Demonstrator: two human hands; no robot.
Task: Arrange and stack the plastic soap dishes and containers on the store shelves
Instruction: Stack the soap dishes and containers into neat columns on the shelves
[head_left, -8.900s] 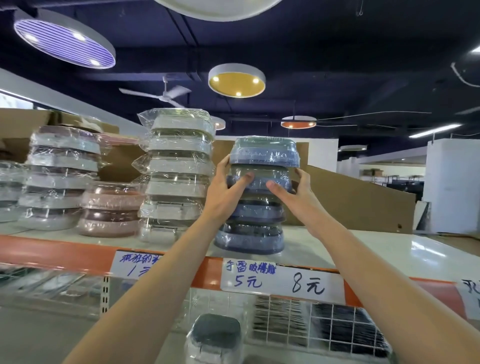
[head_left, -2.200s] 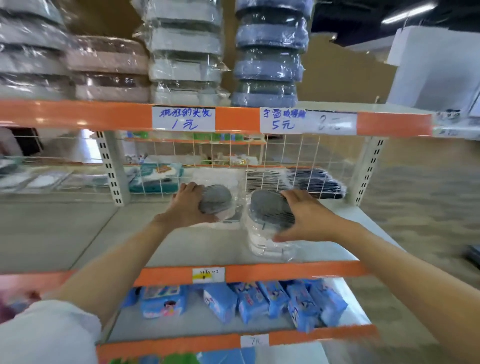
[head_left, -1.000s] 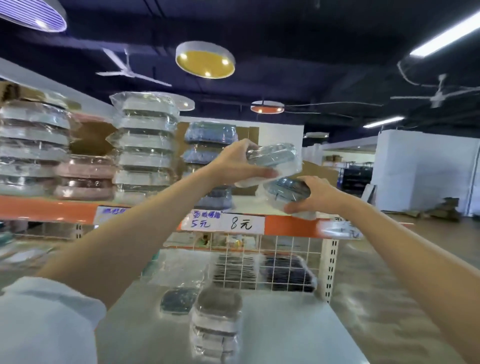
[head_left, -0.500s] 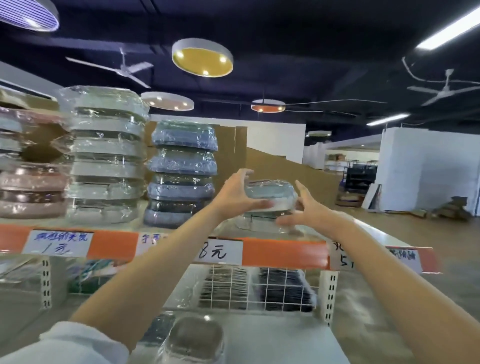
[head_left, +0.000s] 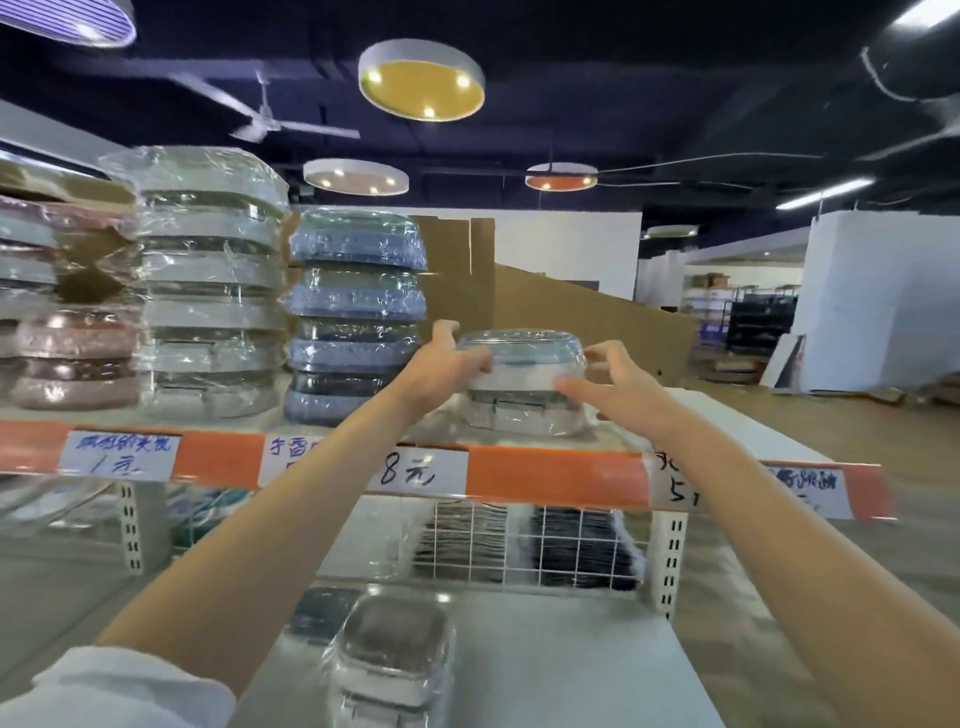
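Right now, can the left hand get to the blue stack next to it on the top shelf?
Probably yes. The left hand grips the wrapped white container, and the blue stack stands just to its left on the same shelf with nothing between them. It would have to let go of the container first.

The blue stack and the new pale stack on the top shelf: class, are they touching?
Apart. The head view shows bare shelf and the left hand between the blue stack and the pale stack.
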